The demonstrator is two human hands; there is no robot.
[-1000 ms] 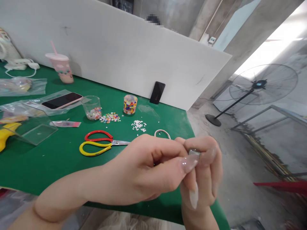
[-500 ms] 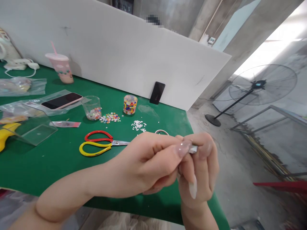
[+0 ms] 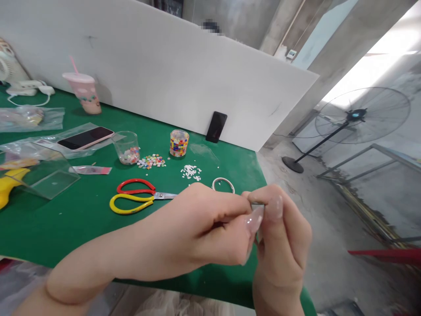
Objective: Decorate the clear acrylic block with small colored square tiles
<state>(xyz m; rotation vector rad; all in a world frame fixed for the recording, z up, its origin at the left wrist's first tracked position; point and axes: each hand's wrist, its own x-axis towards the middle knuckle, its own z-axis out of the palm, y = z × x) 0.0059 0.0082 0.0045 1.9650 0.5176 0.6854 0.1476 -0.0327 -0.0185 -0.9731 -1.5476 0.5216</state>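
Observation:
Over the front right of the table, my left hand (image 3: 220, 232) and my right hand (image 3: 283, 237) meet with their fingertips pinched together. Between the thumbs and forefingers shows the edge of a small thin piece (image 3: 258, 203), too little of it visible to name. The lower fingers of both hands are curled and mostly hidden. Just behind the fingertips lies a pale ring (image 3: 223, 180). Scissors (image 3: 133, 197) with one red and one yellow handle lie left of my left hand, their blade tips hidden behind it.
White tile chips (image 3: 190, 171) and coloured chips (image 3: 151, 161) lie loose beside a clear plastic cup (image 3: 126, 147) and a mosaic-covered jar (image 3: 179, 144). A black phone (image 3: 216, 126) leans on the white partition (image 3: 164, 66). Further left are a pink tumbler (image 3: 85, 92) and another phone (image 3: 85, 138).
My hands have turned and my right hand has shifted slightly right. The pale piece between the fingertips now shows only as a thin edge. More of the ring is visible.

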